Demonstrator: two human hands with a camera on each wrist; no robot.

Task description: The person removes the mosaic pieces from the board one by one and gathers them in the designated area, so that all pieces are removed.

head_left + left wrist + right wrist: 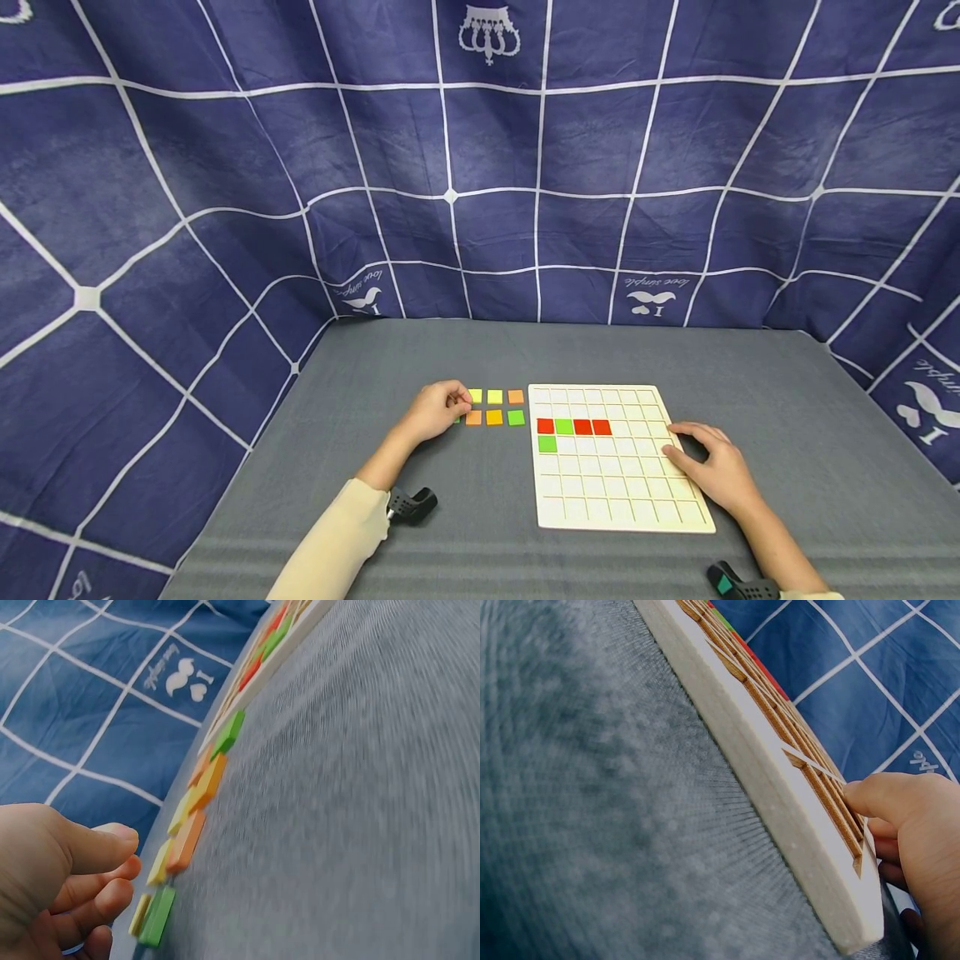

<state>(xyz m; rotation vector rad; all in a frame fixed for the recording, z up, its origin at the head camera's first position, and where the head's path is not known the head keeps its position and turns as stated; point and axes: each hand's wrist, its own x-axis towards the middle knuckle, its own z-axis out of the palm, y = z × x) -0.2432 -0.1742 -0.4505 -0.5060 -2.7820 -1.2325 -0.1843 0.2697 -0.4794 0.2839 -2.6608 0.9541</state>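
Above the left end of a small group of coloured square tiles is my left hand. Its fingers are bent, with the thumb near the forefinger, and no tile shows between them in the left wrist view. Just beyond the fingertips there lie a green tile and a yellow tile. At the right edge of a white grid board, my right hand holds the rim. The thumb lies on top of the board; the other fingers are at its side, partly hidden.
On the board, several red and green tiles form a row, with one green tile below its left end. The grey tabletop runs back to a blue patterned curtain. A dark band is on the left wrist.
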